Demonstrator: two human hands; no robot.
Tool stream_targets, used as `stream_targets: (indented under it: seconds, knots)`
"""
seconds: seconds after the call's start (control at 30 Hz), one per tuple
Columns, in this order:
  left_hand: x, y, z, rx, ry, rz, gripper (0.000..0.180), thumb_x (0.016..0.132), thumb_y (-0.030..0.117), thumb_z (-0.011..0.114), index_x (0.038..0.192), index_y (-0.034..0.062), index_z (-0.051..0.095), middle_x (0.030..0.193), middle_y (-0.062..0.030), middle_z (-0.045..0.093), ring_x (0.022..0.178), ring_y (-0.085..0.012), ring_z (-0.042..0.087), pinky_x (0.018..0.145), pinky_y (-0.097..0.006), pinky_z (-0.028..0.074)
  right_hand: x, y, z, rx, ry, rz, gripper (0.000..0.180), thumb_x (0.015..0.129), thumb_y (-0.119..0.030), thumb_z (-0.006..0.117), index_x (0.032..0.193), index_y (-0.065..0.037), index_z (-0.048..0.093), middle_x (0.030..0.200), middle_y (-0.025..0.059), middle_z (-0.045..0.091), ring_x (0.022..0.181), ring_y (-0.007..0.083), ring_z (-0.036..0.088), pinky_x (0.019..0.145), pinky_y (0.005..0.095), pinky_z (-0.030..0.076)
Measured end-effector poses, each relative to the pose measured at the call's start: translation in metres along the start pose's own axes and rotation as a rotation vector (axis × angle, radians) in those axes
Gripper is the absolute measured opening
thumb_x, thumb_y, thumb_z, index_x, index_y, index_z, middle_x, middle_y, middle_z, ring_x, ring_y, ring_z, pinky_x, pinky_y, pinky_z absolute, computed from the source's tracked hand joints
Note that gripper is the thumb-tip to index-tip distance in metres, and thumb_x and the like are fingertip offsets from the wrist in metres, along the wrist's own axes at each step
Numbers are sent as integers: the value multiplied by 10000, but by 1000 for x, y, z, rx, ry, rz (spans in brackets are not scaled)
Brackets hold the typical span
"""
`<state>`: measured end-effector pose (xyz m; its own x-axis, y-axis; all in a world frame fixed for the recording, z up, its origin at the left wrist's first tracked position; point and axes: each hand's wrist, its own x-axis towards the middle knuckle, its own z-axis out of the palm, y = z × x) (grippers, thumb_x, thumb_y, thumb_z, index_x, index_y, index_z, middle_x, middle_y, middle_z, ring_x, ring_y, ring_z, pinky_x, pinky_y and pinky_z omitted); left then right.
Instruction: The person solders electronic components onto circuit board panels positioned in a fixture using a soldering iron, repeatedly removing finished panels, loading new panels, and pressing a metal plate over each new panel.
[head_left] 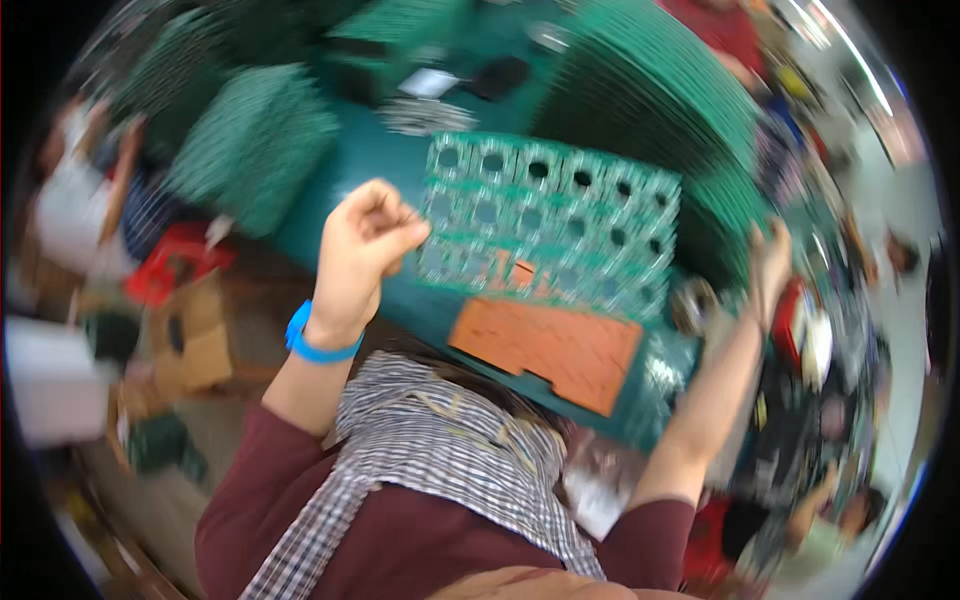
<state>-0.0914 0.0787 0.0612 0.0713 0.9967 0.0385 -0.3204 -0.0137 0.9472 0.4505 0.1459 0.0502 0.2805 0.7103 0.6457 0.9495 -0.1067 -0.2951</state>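
Your left hand point(362, 250) is curled into a loose fist, fingers folded in toward the palm, and the knuckles sit right at the left edge of the green perforated panel point(552, 225). Whether the fingertips actually pinch that edge is lost in the blur, so you cannot tell if it is held or only touched. The panel, a flat green board with rows of round holes, lies at about 3 o'clock from that fist, spread across the teal table point(360, 160). Your right hand point(770, 265) is raised at the panel's far right side, at 3 o'clock from it, fingers pointing upward; it is too smeared to say whether they grip anything. Just below the panel, at its 6 o'clock, an orange-brown board point(545, 350) rests near the table's front edge. A tall stack of green panels point(660, 90) fans out at 1 o'clock, and another green stack point(255, 140) stands at 10 o'clock from your left hand. A blue wristband point(310, 345) circles your left wrist.
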Motion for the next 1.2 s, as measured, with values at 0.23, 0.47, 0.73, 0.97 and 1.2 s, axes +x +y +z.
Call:
stream_targets:
  seconds: [0.23,0.47,0.73,0.97,1.2]
  knots:
    - [4,118,-183,12,720,500,208,764,-55,678,856,70,539,650,28,508,438,-11,335,372,-186,203,22,51,34,819,74,524,418,779,-52,703,1166,-123,563,825,12,569,633,107,508,544,235,392]
    - [15,92,-237,4,829,407,207,765,-67,670,871,17,513,656,14,463,434,-46,382,359,-196,236,12,12,-79,549,284,248,329,862,-39,631,1176,-20,535,964,82,592,819,169,563,713,279,473]
    - [20,72,-241,117,840,507,129,795,-65,646,835,7,546,702,-22,513,524,-86,434,420,-206,300,-114,-122,-224,68,211,-137,233,860,34,618,1078,-21,558,951,71,604,851,162,587,780,281,490]
    - [18,70,-241,144,797,495,160,835,0,664,923,-10,531,662,21,442,507,-57,373,415,-207,242,-154,-170,-133,367,-410,-388,280,667,27,646,929,-56,596,919,111,602,767,247,597,629,333,490]
    - [-17,72,-149,347,987,600,191,869,18,625,1021,-29,519,586,44,400,473,-17,323,400,-192,199,-196,-170,-126,155,-398,-822,341,641,-72,647,974,-137,617,793,58,565,661,216,565,521,326,457]
